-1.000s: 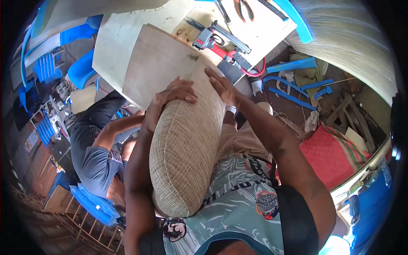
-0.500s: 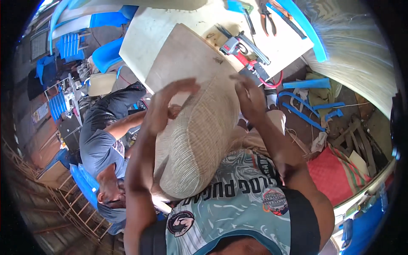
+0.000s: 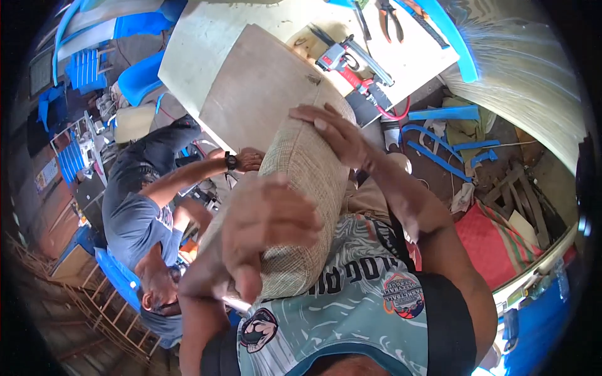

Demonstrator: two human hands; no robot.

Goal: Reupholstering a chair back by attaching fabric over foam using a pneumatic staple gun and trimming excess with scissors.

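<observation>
A long padded piece (image 3: pixel 298 175) in beige woven fabric lies between my body and the pale worktable (image 3: pixel 188 75). My left hand (image 3: pixel 269 225) is blurred over its near end, fingers loosely curved and apart, thumb pointing down beside it. My right hand (image 3: pixel 329 135) grips its upper part, fingers across the seam. Beyond it lies a flat brownish panel (image 3: pixel 251 81). A red and silver pneumatic gun (image 3: pixel 342 62) with a red hose rests on the table near pliers (image 3: pixel 390 24).
A co-worker (image 3: pixel 132 219) bends close on my left, a watched hand (image 3: pixel 249 160) beside the padded piece. Blue chair parts (image 3: pixel 135 81) stand at left; blue strips (image 3: pixel 439 160), wooden scraps (image 3: pixel 520 200) and red cloth (image 3: pixel 486 241) lie at right. A pale curved panel (image 3: pixel 514 75) borders the upper right.
My left hand has moved down to the near end of the padded piece; my right hand has shifted left onto its seam. The co-worker's hand now shows beside the piece.
</observation>
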